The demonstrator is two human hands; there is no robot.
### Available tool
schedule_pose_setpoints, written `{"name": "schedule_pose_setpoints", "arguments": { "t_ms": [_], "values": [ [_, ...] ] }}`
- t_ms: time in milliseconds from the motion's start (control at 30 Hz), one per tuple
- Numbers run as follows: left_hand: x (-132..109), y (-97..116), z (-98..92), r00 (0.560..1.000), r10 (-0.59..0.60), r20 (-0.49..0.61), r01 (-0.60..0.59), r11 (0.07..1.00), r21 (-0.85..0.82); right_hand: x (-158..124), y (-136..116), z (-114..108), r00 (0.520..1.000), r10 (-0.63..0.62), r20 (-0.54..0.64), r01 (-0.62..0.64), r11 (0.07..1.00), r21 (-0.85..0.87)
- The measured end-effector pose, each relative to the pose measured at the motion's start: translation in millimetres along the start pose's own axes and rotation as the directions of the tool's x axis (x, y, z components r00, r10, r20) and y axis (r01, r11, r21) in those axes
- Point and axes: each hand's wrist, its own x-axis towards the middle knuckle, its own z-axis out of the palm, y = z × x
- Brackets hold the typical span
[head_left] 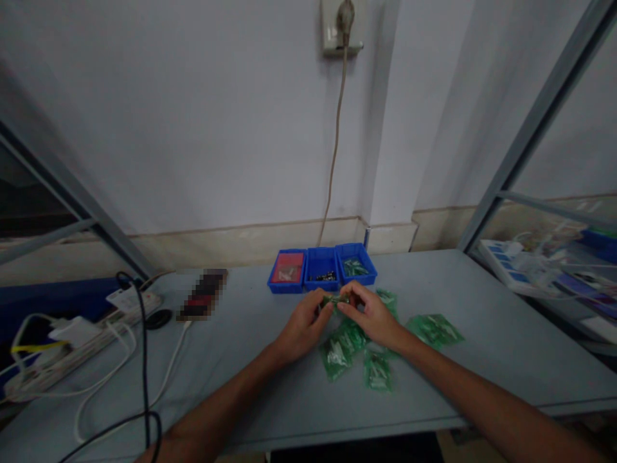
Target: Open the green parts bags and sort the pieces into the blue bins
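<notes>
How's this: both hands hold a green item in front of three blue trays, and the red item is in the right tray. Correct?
Not quite: the head view shows the red item in the left tray, not the right tray. The rest stands: the left hand and right hand hold a green item in front of three blue trays.

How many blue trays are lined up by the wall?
3, side by side: the left tray, the middle tray and the right tray. None in that row looks hidden.
</notes>
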Motion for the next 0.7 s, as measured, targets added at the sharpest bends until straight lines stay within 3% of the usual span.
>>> {"name": "schedule_pose_setpoints", "arguments": {
  "t_ms": [167, 433, 533, 700],
  "values": [
    [1.0, -4.5, 1.7, 0.999, -0.009, -0.042, 0.012, 0.998, 0.065, -0.3, 2.3, -1.1, 1.0, -0.005, 0.014, 0.005, 1.0, -0.011],
    [1.3, -7.2, 4.7, 0.995, -0.014, -0.098, 0.017, 0.999, 0.028, 1.8, -0.7, -3.9, 0.999, -0.026, 0.042, 0.028, 0.999, -0.039],
    [2.3, -6.7, 4.5, 0.99, -0.041, -0.133, 0.035, 0.998, -0.046, 1.6, 0.8, -1.4, 1.0, -0.003, -0.007, 0.003, 1.0, -0.027],
    [0.8, -2.5, 3.9, 0.988, -0.015, -0.151, 0.003, 0.996, -0.085, 2.0, 4.4, 3.4, 0.993, 0.042, -0.112, -0.026, 0.99, 0.141]
  ]
}}
